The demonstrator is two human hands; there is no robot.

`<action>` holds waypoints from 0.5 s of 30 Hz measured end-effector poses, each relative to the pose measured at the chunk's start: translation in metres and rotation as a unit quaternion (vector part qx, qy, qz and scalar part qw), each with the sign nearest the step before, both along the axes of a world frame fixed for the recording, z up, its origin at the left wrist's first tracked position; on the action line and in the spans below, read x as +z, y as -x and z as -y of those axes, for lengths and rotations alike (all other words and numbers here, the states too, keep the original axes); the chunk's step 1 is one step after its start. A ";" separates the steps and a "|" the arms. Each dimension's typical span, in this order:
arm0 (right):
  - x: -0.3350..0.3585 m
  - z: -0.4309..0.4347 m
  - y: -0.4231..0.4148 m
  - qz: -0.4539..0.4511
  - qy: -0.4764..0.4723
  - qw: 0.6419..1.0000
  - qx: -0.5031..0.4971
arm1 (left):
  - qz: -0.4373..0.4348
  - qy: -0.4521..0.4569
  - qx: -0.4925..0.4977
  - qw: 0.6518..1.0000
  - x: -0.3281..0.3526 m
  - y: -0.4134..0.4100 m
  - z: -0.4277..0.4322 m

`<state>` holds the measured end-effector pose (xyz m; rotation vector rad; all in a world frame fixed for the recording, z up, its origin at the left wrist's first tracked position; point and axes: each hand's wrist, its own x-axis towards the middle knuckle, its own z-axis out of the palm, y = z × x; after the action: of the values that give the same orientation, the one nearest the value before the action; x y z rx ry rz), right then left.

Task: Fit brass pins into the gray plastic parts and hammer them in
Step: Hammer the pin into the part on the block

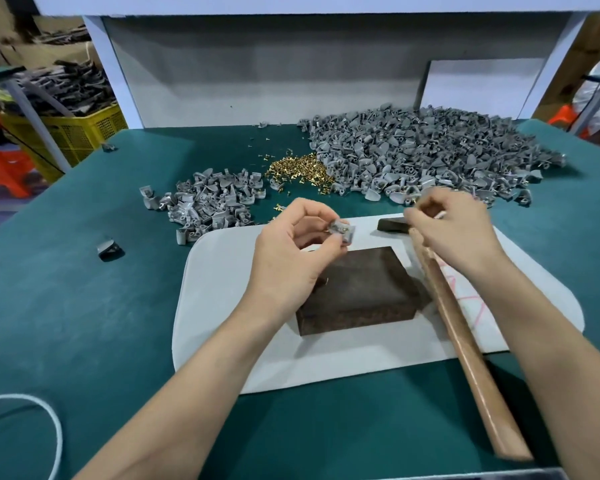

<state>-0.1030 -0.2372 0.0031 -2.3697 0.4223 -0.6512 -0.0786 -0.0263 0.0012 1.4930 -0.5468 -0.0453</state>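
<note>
Above the dark block [357, 289], my left hand [291, 251] pinches a gray plastic part [341, 233]. My right hand [454, 233], curled on I cannot tell what, sits near, to its right, over the hammer head [392, 225].

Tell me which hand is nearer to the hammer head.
Right. The right hand is just right of the hammer head, over the handle. The left hand, pinching a gray part, is farther left, by the block.

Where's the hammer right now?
In the head view the hammer lies on the right, its handle running along the right part of the white mat beside the dark block, its head next to the right hand.
</note>
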 end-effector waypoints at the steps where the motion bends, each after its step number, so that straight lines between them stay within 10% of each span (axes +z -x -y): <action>1: -0.006 0.009 -0.001 -0.091 0.044 0.994 -0.041 | 0.030 -0.028 0.009 0.999 -0.001 -0.001 0.000; 9: -0.005 0.013 -0.007 -0.235 0.044 0.961 -0.137 | 0.040 -0.204 -0.028 0.978 -0.012 -0.008 -0.002; 15: 0.042 0.013 0.032 -0.192 -0.266 0.944 -0.041 | 0.019 -0.203 -0.047 0.978 -0.015 -0.011 -0.002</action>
<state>-0.1351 -0.2497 0.0450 -1.9510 0.7628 -0.0757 -0.0680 -0.0246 -0.0135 1.8664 -0.6677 -0.2134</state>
